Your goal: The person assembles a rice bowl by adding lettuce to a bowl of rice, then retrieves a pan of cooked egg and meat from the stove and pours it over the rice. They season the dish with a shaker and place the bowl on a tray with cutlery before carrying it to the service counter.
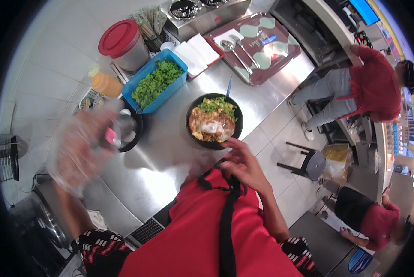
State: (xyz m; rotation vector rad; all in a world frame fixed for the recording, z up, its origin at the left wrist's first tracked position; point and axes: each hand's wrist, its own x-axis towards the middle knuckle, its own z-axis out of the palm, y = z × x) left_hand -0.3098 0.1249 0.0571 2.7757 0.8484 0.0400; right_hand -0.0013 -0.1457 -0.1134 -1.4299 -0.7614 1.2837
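A: While the right hand (244,166) sits at the near rim of the black bowl (215,121), fingers loosely curled and touching the edge, it looks like it's steadying the bowl, not gripping it

B: Bowl's where?

A: Middle of the steel bench (170,161), near the front edge. Greens at the far side, browned food and something white in the centre

B: Left hand?

A: Left hand (80,147) is raised over the bench's left side, in a clear plastic glove, motion-blurred. Fingers look spread, nothing obviously in it, but with the blur I can't tell for sure. Glove is probably for food contact

B: What's round it?

A: Small dark bowl (128,131) just right of it with pale pieces and a pink bit inside. Blue tub (157,83) of leafy greens behind that, tongs lying in it, close to the black bowl, I'd guess for easy reach

B: Packaging, labels?

A: Clear container with a round red lid (122,42) at the back left, orange bottle (104,84) beside the tub. White napkins (197,51) stacked by a maroon tray (255,48) with pale green patches, spoon on it. Round blue sign (360,261) on the floor, lower right

B: Others?

A: Two people in red tops off to the right, well apart from the bench
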